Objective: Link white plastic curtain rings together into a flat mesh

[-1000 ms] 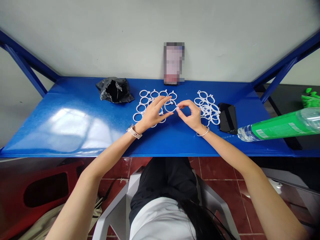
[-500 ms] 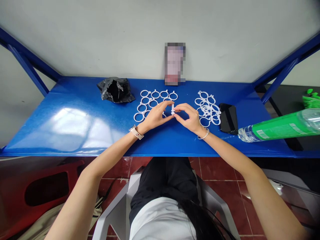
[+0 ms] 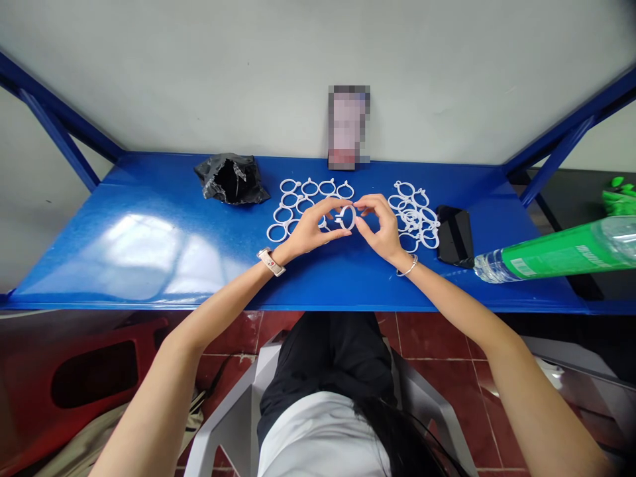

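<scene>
A white plastic curtain ring with a small tab on its left side is held up over the table between both hands. My left hand grips it by top and bottom, thumb below and fingers above. From the other side, the fingertips of my right hand pinch its right edge. Just behind and left of my left hand, several similar white rings lie in rows, some hidden by that hand. A looser pile of white rings, some overlapping, lies right of my right hand.
On the blue table, a crumpled black plastic bag sits back left. A blurred-out phone-like object leans on the wall. To the right lie a black phone-like slab and a green-labelled bottle. Blue posts flank the table.
The ring has turned from edge-on to showing its round opening. My right fingers have shifted slightly right along with its edge, and my left fingers have spread around it.
</scene>
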Tool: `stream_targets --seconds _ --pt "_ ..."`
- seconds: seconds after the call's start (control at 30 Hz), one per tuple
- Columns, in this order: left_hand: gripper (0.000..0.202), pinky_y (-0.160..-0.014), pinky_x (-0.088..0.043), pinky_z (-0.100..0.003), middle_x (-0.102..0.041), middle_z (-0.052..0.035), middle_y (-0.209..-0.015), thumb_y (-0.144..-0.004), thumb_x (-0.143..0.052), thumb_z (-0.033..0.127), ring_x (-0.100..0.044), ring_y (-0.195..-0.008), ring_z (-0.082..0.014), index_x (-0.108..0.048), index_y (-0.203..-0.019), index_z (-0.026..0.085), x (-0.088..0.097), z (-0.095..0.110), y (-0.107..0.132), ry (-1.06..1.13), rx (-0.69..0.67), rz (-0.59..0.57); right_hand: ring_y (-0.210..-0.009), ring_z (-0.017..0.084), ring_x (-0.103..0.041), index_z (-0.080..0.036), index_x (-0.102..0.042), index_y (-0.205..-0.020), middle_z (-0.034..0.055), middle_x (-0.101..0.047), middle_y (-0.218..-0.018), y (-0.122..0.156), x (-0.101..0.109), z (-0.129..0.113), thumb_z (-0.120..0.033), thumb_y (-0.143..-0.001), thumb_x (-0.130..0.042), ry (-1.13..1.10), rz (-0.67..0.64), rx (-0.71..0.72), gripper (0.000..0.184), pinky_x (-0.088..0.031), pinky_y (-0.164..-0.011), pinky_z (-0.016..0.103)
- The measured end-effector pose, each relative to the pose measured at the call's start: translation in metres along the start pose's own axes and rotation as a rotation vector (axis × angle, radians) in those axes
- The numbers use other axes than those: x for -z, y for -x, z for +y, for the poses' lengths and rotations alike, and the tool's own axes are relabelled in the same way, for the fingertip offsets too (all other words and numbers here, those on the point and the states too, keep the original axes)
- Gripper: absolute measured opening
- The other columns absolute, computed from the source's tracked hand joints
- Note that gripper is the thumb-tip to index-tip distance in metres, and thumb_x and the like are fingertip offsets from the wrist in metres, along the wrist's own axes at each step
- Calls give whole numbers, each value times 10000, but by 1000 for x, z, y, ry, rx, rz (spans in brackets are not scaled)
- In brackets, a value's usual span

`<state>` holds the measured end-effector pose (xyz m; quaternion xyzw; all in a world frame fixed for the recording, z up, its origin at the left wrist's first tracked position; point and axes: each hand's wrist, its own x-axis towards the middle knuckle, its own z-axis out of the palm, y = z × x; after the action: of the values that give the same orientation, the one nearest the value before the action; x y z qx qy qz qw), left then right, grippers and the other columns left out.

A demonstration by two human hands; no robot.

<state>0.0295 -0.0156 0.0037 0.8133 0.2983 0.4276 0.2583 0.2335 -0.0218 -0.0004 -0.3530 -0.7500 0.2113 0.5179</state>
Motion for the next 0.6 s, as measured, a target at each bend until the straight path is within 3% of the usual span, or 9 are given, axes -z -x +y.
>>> stream_targets --seconds 0.1,0.23,0.4,0.6 --pt "555 -848 -562 -330 -690 -125 -1254 -837 -756 516 -666 -1118 -240 -624 -1281 212 2 1 -1 49 38 19 -892 206 -701 -257 -629 -1074 50 -720 -997 0 -1 4 -490 -901 -655 -248 -66 -205 291 -599 -834 389" --pt "567 -825 -555 -326 -692 -125 -1256 -819 -769 530 -663 -1120 -248 -638 -1275 219 4 2 -2 62 52 26 -750 182 -710 -252 -642 -1040 8 -736 -820 -1 -2 8 -585 -806 -743 -504 -165 -417 419 -595 -743 342" --pt "551 -816 -550 -317 -696 -121 -1251 -820 -775 510 -659 -1126 -247 -646 -1267 214 5 1 -3 49 30 28 -676 144 -671 -237 -678 -978 -15 -721 -745 -4 -2 7 -550 -729 -827 -612 -118 -502 427 -551 -669 284" --pt "560 -814 -552 -311 -698 -118 -1242 -821 -771 518 -668 -1086 -229 -641 -1272 213 6 0 -2 45 41 28 -674 145 -668 -228 -676 -967 -12 -717 -738 -5 0 5 -596 -691 -832 -585 -124 -515 486 -553 -663 287"
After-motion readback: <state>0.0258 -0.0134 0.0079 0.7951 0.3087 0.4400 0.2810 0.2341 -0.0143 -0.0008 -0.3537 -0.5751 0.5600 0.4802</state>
